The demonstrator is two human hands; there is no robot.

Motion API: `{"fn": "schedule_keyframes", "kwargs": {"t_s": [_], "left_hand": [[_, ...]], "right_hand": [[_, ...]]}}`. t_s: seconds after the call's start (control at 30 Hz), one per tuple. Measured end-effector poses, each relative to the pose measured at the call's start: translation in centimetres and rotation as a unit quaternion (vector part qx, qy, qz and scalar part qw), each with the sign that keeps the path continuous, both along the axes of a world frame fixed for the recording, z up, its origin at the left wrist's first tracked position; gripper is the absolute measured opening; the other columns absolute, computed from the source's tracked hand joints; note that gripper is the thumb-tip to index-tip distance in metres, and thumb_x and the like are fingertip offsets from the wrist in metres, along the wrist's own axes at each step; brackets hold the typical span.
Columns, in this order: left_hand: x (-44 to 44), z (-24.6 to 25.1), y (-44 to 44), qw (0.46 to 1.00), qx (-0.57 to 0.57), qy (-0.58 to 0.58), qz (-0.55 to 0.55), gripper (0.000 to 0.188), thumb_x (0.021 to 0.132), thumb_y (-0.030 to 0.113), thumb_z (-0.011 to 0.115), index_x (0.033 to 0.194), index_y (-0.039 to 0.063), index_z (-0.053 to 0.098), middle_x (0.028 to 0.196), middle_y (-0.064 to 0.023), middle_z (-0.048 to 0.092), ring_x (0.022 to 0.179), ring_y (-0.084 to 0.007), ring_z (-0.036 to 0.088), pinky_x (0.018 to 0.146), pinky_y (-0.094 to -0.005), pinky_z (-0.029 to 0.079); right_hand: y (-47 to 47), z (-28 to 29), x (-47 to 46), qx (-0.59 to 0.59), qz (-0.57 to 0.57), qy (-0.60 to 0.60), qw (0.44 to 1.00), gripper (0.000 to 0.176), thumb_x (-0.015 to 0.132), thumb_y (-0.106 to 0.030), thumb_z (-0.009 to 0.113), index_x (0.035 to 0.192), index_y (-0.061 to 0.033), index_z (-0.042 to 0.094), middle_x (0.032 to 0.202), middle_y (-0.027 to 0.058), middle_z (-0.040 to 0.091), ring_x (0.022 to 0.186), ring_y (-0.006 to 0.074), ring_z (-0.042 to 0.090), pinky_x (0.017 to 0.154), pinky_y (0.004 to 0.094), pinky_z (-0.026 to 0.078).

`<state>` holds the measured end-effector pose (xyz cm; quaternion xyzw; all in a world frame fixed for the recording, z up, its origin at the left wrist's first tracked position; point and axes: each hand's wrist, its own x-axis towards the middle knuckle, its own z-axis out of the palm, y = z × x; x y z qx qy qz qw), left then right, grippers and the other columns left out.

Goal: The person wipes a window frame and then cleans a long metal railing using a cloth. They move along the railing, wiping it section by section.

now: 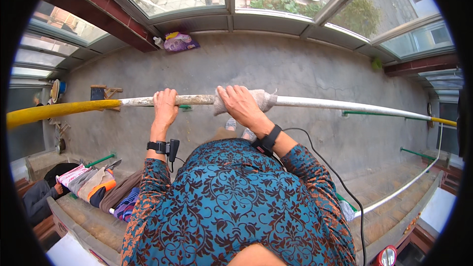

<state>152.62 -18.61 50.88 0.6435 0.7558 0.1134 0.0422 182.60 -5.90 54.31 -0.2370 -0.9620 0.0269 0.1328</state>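
Note:
A long horizontal pole (325,102) crosses in front of me at chest height. Its middle stretch is white or silvery, dirty and worn near my left hand, while both ends are yellow. My left hand (166,105) grips the pole over the worn part, fingers curled over the top. A greyish-pink cloth (264,99) is wrapped over the pole to the right of it. My right hand (240,105) presses around this cloth and the pole beneath. The cloth hides the surface under it.
Clothes (96,184) hang on a rail at lower left, beside another person's hand (58,188). A purple bag (181,42) lies by the glazed wall. A small wooden stool (105,92) stands on the concrete floor (295,62). A black cable (332,170) runs past my right arm.

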Motion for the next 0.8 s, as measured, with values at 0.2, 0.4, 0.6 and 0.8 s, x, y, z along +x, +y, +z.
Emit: {"fn": "schedule_keyframes", "kwargs": {"t_s": [0.2,0.4,0.6,0.8], "left_hand": [[0.3,0.1,0.0,1.000,-0.006,0.015,0.001,0.035,0.076,0.002,0.076,0.106,0.012,0.060,0.107,-0.0104,0.059,0.111,-0.0356,0.059,0.114,-0.0565,0.040],[0.6,0.1,0.0,1.000,0.001,0.011,-0.003,0.036,0.075,0.002,0.075,0.106,0.012,0.059,0.107,-0.0111,0.059,0.110,-0.0361,0.058,0.112,-0.0561,0.040],[0.5,0.0,-0.3,1.000,0.019,0.014,-0.016,0.031,0.079,0.007,0.079,0.104,0.011,0.060,0.103,-0.0099,0.060,0.108,-0.0350,0.058,0.106,-0.0511,0.040],[0.4,0.5,-0.3,1.000,-0.010,0.001,-0.012,0.029,0.082,0.009,0.078,0.105,0.011,0.060,0.105,-0.0095,0.060,0.110,-0.0345,0.058,0.108,-0.0502,0.039]], "right_hand": [[1.2,0.9,4.8,-0.012,0.005,-0.016,1.000,0.062,0.089,-0.006,0.065,0.150,-0.0014,0.055,0.105,0.0095,0.062,0.102,0.0260,0.062,0.096,0.0394,0.050],[2.3,1.7,10.6,-0.026,-0.043,-0.046,0.998,0.062,0.089,-0.004,0.065,0.151,-0.0087,0.055,0.109,0.0087,0.061,0.105,0.0281,0.061,0.098,0.0413,0.050],[3.8,1.1,17.9,-0.029,-0.118,-0.071,0.990,0.075,0.079,-0.006,0.077,0.150,-0.0148,0.055,0.116,0.0069,0.064,0.112,0.0285,0.062,0.102,0.0430,0.049],[5.2,1.4,25.0,-0.014,-0.183,-0.094,0.979,0.088,0.066,-0.010,0.091,0.147,-0.0147,0.058,0.136,0.0085,0.066,0.129,0.0296,0.061,0.114,0.0454,0.047]]}}
